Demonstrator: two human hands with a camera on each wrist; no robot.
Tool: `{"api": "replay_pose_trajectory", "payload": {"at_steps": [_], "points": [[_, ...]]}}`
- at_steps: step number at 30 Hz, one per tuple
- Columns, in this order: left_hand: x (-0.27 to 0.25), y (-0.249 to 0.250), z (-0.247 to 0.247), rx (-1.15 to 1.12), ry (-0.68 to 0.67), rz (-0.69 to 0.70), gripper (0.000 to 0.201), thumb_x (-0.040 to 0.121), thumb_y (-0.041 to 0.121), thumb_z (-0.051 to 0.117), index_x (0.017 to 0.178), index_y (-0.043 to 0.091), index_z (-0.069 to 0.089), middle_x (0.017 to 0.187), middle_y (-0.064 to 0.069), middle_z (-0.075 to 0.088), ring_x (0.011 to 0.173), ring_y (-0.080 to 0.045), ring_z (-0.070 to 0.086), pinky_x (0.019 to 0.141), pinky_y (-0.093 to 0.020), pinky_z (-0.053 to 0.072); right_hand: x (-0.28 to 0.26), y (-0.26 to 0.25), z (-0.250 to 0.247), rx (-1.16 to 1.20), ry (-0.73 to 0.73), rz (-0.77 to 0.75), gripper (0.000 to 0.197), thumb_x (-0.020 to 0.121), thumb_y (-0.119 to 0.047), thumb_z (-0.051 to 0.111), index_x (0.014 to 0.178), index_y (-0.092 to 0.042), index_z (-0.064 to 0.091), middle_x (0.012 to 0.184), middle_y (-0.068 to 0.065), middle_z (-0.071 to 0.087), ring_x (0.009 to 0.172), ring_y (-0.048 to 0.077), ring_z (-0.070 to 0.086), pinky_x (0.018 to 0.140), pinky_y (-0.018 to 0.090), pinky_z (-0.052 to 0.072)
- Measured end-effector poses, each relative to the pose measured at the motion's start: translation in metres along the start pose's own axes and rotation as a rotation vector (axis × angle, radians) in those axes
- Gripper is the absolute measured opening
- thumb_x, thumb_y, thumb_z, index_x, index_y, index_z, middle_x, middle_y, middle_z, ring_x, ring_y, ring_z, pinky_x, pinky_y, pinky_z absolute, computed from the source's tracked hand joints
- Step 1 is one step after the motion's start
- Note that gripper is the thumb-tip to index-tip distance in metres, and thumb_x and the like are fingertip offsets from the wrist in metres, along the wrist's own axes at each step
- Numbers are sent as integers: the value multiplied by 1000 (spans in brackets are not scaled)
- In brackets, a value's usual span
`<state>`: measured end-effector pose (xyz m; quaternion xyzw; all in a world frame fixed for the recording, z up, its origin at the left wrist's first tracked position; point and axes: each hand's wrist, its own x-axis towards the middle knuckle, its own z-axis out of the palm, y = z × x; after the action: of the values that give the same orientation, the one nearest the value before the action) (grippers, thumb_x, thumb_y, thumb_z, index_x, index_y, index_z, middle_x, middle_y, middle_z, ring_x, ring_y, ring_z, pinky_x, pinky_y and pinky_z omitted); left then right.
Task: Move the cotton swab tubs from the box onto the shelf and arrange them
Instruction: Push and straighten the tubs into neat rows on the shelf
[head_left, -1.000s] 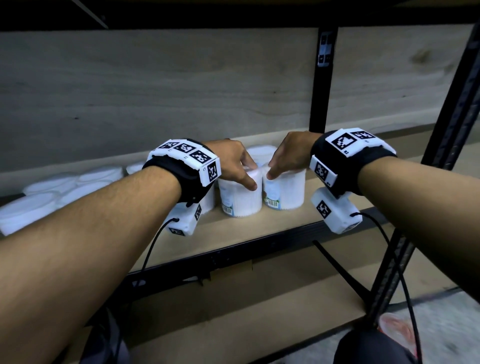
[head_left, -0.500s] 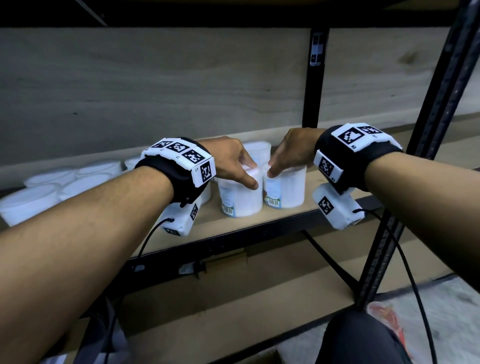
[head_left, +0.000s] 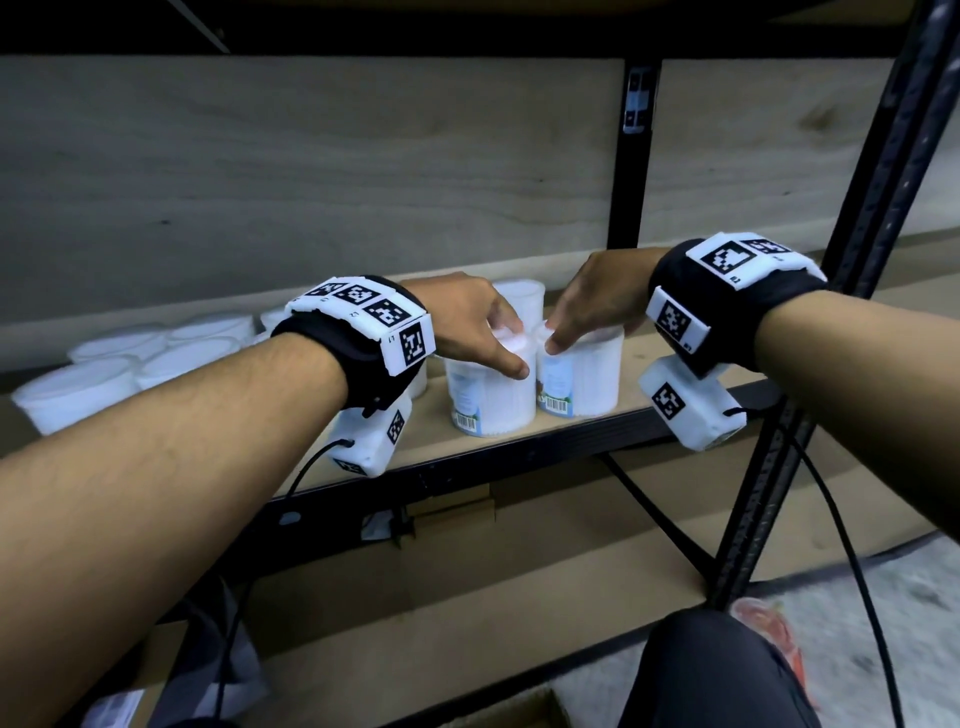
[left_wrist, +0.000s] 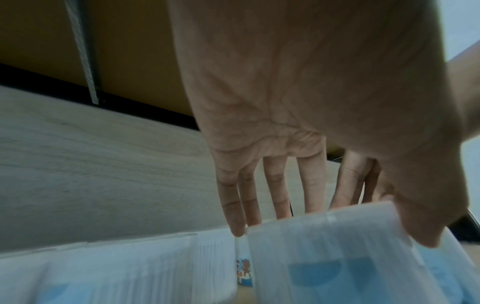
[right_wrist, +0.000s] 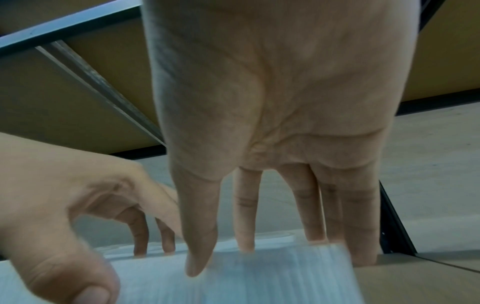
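A: The head view is dim, with the board above the shelf (head_left: 571, 410) nearly black and the corners darkening. The rack post (head_left: 883, 171) bows at the right edge.

B: The white tubs (head_left: 78, 389) at far left look washed out, perhaps overexposed.

A: Both wrist views are soft. The left hand (left_wrist: 311, 102) fills its frame in flat light, and the tub (left_wrist: 337, 257) beneath smears with motion blur.

B: The same holds under the right hand (right_wrist: 272, 92).
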<state>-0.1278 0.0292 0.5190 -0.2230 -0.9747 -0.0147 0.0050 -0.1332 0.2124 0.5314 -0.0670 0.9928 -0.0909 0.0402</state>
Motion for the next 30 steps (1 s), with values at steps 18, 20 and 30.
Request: {"api": "replay_pose_trajectory", "payload": {"at_steps": [18, 20, 30], "points": [[4, -1, -22, -51, -227, -62, 51, 85, 44, 70, 134, 41, 57, 135, 11, 57, 122, -13, 55, 107, -31, 45, -10, -28, -17, -89, -111, 167, 69, 83, -49, 72, 135, -7, 54, 107, 3, 64, 83, 17, 56, 71, 28, 46], [4, -1, -23, -68, -226, -69, 51, 85, 43, 71, 134, 39, 58, 134, 11, 57, 119, -11, 55, 106, -28, 45, -10, -27, -17, -153, -110, 159, 64, 82, -49, 73, 130, -9, 60, 114, 4, 65, 80, 16, 57, 74, 28, 46], [7, -1, -23, -175, -229, -67, 38, 81, 42, 76, 118, 32, 71, 112, 9, 71, 58, 5, 66, 91, -27, 56, -2, -22, -14, -126, -89, 153, 59, 72, -41, 83, 121, -13, 65, 114, 9, 68, 77, 19, 64, 87, 34, 54]]}}
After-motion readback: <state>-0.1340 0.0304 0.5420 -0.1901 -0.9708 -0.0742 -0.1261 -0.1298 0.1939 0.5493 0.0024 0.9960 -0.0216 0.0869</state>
